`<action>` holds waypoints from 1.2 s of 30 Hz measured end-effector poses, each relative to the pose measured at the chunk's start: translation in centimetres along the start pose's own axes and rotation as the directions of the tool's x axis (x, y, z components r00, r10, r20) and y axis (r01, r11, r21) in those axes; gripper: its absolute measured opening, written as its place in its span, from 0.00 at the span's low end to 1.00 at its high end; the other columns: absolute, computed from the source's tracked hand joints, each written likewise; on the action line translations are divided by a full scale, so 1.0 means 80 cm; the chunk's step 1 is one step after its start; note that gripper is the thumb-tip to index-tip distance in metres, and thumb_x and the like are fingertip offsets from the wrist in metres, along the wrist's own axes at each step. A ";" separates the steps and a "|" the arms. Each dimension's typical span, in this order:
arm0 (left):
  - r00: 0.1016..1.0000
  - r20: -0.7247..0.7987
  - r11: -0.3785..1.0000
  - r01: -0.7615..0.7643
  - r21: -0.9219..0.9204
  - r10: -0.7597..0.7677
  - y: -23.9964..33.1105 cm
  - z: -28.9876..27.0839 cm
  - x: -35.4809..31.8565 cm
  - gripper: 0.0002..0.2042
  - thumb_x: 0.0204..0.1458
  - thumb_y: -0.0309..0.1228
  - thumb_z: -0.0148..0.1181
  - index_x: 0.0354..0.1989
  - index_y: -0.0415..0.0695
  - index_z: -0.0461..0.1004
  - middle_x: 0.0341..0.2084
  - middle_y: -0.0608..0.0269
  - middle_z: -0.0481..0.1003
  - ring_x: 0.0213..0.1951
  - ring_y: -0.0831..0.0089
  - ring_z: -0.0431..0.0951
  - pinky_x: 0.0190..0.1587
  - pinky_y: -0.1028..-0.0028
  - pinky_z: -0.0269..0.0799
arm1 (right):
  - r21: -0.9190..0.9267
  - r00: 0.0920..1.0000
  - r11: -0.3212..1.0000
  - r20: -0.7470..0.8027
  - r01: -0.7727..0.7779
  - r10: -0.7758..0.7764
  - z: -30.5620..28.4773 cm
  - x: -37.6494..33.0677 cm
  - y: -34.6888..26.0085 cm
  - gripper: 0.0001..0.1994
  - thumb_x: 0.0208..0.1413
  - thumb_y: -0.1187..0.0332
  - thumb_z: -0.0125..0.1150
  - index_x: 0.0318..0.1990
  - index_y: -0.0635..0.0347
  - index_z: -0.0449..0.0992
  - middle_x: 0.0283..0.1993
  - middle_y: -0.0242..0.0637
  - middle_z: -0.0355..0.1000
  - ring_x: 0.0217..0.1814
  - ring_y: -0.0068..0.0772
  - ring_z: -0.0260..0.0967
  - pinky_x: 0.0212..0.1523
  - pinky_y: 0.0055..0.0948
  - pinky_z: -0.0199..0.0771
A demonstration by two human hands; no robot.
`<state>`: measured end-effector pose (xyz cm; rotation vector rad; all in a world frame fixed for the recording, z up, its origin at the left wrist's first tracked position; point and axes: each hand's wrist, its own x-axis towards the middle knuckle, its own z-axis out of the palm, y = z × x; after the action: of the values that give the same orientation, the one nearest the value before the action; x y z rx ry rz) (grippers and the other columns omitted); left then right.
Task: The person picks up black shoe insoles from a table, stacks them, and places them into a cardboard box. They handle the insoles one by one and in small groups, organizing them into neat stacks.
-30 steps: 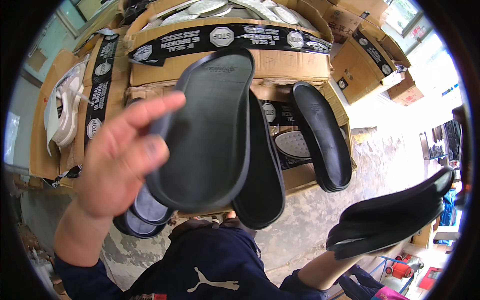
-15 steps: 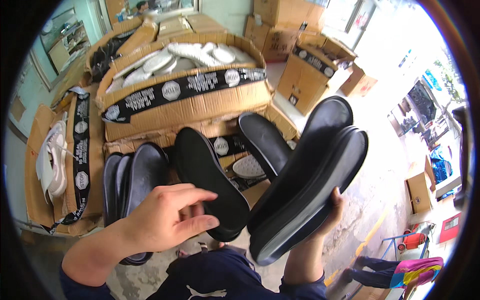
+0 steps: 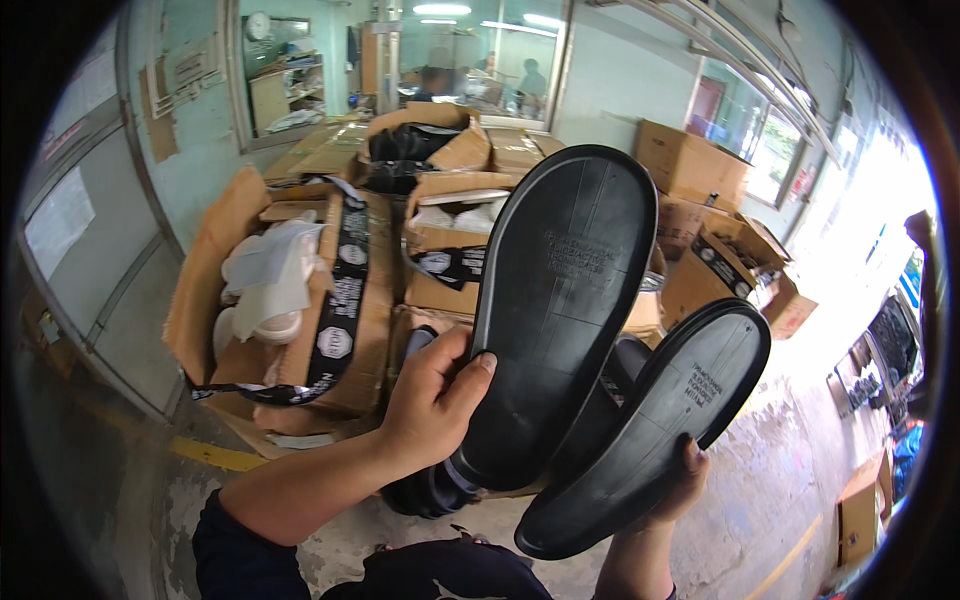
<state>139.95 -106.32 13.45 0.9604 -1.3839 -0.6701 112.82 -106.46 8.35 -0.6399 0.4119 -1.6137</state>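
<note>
My left hand (image 3: 430,408) pinches the edge of a black shoe sole (image 3: 565,285), thumb on its inner face and fingers behind. The sole stands nearly upright in front of me, its raised rim and moulded marks showing. In my right hand (image 3: 680,490) is a small stack of black soles (image 3: 665,425), tilted to the right, with the thumb over the near edge. The two hands' soles overlap in view near their lower ends. More dark soles (image 3: 430,495) lie below my left wrist, partly hidden by it.
An opened carton (image 3: 375,300) at the left holds pale shoes (image 3: 275,285). Behind the raised sole stands a carton of white soles (image 3: 455,215), and farther back one with black pieces (image 3: 415,150). More cardboard boxes (image 3: 690,165) are stacked at the far right. A glazed wall closes the back.
My left hand, empty before, has taken hold of a black sole and raised it. My right hand still holds its soles. The view has swung left and up.
</note>
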 end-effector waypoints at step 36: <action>0.973 -0.232 0.990 0.050 0.134 -0.018 -0.009 -0.074 -0.051 0.14 0.61 0.29 0.63 0.51 0.37 0.71 0.38 0.64 0.76 0.34 0.82 0.72 0.35 0.76 0.69 | -0.599 0.993 0.793 0.094 0.113 -0.070 0.119 0.010 0.103 0.16 0.69 0.64 0.60 0.52 0.72 0.79 0.43 0.33 0.79 0.45 0.20 0.72 0.50 0.21 0.70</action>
<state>145.44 -102.15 11.20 1.1381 -1.2219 -0.4746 125.13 -107.55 10.93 -1.2117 0.8787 -1.5390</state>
